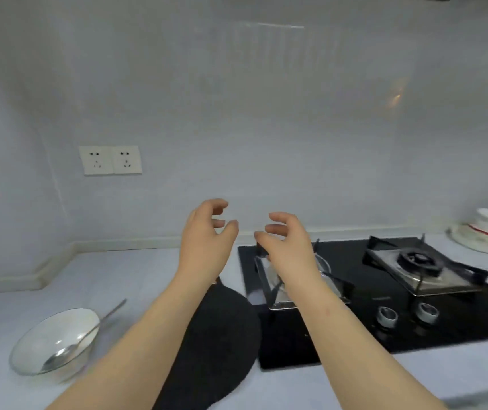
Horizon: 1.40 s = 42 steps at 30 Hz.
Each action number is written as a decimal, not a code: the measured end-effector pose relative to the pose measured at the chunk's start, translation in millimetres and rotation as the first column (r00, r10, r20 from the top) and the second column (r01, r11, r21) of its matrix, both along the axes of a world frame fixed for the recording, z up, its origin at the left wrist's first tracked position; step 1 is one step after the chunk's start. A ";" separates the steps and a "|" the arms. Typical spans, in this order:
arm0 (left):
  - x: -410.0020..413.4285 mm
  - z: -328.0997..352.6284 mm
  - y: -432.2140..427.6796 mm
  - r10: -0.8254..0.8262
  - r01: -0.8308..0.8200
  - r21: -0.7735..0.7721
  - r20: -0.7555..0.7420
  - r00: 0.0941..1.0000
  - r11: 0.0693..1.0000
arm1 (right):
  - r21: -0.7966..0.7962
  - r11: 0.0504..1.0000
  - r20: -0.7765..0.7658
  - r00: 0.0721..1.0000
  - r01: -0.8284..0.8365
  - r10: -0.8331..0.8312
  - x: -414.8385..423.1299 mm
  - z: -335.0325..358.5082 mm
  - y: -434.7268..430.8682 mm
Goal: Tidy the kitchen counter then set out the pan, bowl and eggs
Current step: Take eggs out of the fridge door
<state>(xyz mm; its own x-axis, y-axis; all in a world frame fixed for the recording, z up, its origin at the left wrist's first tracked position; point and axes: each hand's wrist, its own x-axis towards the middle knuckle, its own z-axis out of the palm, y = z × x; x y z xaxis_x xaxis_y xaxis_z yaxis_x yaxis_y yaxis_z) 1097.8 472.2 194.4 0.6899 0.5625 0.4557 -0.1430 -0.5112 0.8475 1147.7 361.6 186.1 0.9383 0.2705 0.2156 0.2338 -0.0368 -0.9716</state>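
A clear glass bowl stands on the white counter at the lower left, with a metal spoon leaning inside it. A dark round pan lies on the counter between my forearms, partly hidden by my left arm. My left hand and my right hand are raised in front of me above the counter and the stove's left burner, fingers loosely curled and facing each other, holding nothing. No eggs are in view.
A black glass gas stove with two burners and two knobs fills the right half of the counter. Stacked white bowls and plates sit at the far right. A double wall socket is on the left wall.
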 end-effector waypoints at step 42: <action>180.4 112.1 -846.7 -0.980 0.980 0.050 0.039 -0.193 -0.192 | -0.068 -0.144 0.313 -0.116 0.987 -0.943 -13.9 112.1 -784.0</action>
<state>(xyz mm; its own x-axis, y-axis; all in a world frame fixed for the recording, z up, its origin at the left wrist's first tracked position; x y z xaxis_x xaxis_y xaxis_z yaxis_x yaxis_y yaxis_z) 1278.2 -374.6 306.5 0.3990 -0.7624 0.5094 -0.5085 0.2783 0.8148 1133.8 -422.3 298.2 0.1822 -0.8586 0.4791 -0.1692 -0.5074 -0.8449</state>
